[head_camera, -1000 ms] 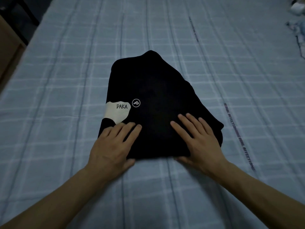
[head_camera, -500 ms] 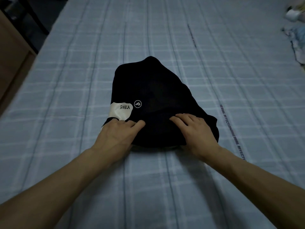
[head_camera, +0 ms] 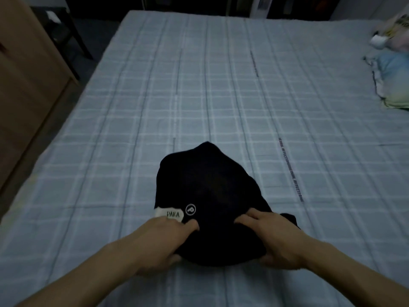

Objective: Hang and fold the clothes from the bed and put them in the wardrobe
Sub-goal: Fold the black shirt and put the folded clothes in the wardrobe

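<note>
Folded black garment [head_camera: 210,196] lying on the near part of the bed [head_camera: 221,96], roughly centred, compact bundle with a rounded far end and a white "PAKA" patch [head_camera: 169,214] plus a small circled "P" logo [head_camera: 190,209] on its near left. Left hand [head_camera: 163,238] at the near left edge of the bundle, just below the patch, fingers [head_camera: 190,224] curled onto the cloth on top, thumb tucked under the near edge: gripping the garment. Right hand [head_camera: 274,235] mirrored at the near right edge, fingers [head_camera: 250,214] bent over the top layer, thumb low along the underside: likewise gripping. Near edge of the bundle bunched between the two hands and apparently raised a little off the sheet; far end flat on the bed. Two-sided grasp probably chosen to keep the folded layers from sliding apart when lifted. Judged step: picking up the folded piece for carrying to the wardrobe. Pale blue checked sheet over the whole bed, printed lettering strip [head_camera: 291,171] to the right of the garment, well apart. Pastel pillow [head_camera: 394,83] and a light bundle at the far right edge. Wooden furniture panel [head_camera: 26,74] along the left side, possibly the wardrobe; cannot tell for sure.
</note>
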